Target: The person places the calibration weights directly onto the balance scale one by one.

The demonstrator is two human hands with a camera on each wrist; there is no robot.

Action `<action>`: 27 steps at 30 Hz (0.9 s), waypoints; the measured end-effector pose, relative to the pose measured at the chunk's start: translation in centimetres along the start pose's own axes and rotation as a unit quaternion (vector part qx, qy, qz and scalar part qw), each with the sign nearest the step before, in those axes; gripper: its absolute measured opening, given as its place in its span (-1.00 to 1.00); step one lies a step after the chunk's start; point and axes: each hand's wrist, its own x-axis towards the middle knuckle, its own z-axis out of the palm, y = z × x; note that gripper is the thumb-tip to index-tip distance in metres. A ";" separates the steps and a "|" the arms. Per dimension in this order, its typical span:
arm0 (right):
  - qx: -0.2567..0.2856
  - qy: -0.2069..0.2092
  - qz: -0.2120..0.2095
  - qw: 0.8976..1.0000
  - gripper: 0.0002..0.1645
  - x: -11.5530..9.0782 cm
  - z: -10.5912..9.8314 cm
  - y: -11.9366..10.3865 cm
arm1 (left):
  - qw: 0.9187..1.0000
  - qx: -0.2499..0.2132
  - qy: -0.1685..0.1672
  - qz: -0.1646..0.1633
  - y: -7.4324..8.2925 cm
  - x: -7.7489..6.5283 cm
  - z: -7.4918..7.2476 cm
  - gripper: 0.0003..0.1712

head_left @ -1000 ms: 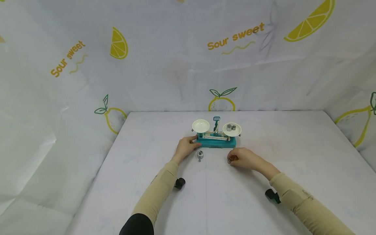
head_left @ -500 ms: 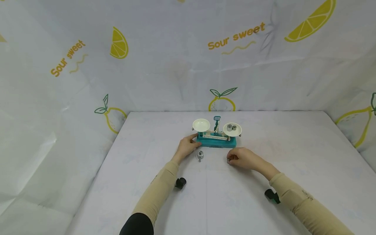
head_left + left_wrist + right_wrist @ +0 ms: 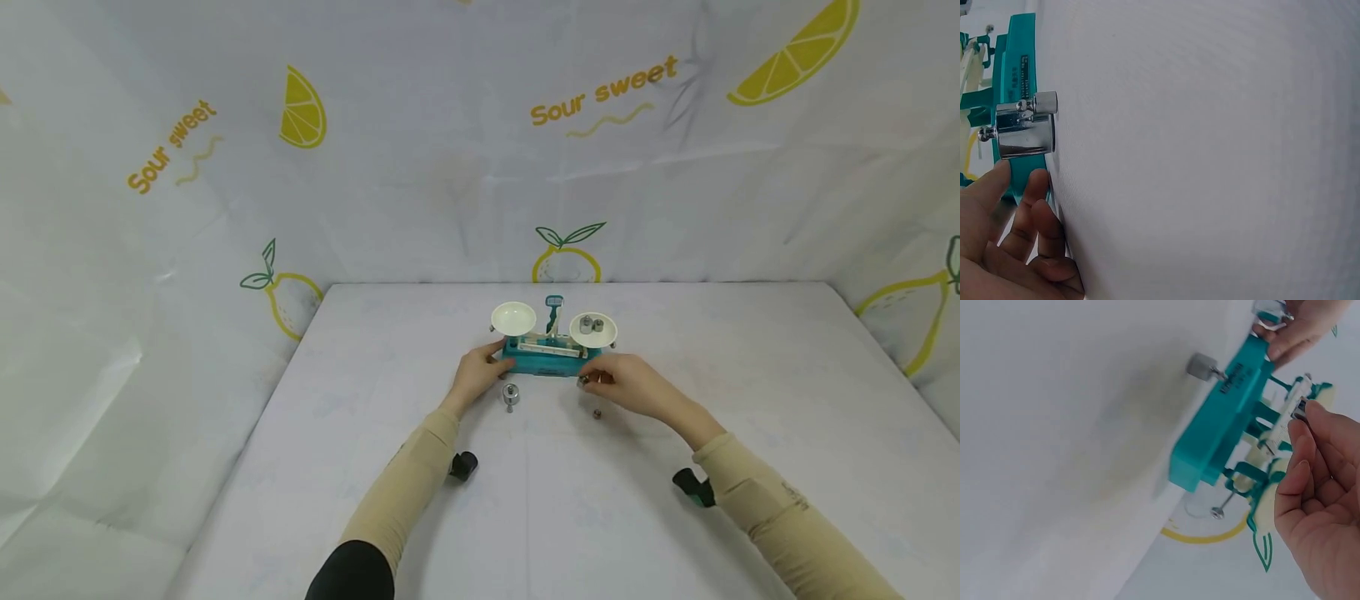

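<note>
A teal balance scale with two cream pans stands near the table's back. My left hand grips the left end of its base, thumb in front and fingers at the side. Between thumb and fingertips, my right hand pinches a small metal weight, held up before the base's right end. Two weights sit in the right pan; the left pan holds nothing visible. A larger chrome weight and a small one stand in front of the scale. Another small weight stands below my right hand.
The white tabletop reaches back to a lemon-printed cloth, which hangs behind and along the sides. Black wrist-worn devices stick out from both forearms.
My right hand has lifted the small weight off the table and moved up toward the scale. Another small weight has come into sight below it. The left hand has stayed on the base.
</note>
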 end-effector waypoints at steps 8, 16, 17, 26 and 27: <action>-0.004 0.085 0.015 0.996 -0.77 0.8 -2.0 -0.3 | 1.000 -0.001 0.002 -0.006 0.0 0.0 -0.3 -0.42; -0.011 0.111 0.037 0.993 -0.73 2.0 -2.7 -0.2 | 1.000 0.005 0.000 -0.010 -0.1 0.0 -0.3 -0.41; -0.012 0.110 0.041 0.993 -0.73 2.2 -2.7 -0.1 | 1.000 0.004 0.000 -0.011 -0.1 0.0 -0.3 -0.41; -0.010 0.092 0.071 0.993 -0.71 2.9 -2.5 0.2 | 1.000 0.003 -0.002 -0.018 0.1 0.0 -0.3 -0.41; -0.008 0.090 0.074 0.993 -0.71 3.0 -2.4 0.3 | 1.000 0.005 -0.001 -0.017 0.1 0.0 -0.3 -0.41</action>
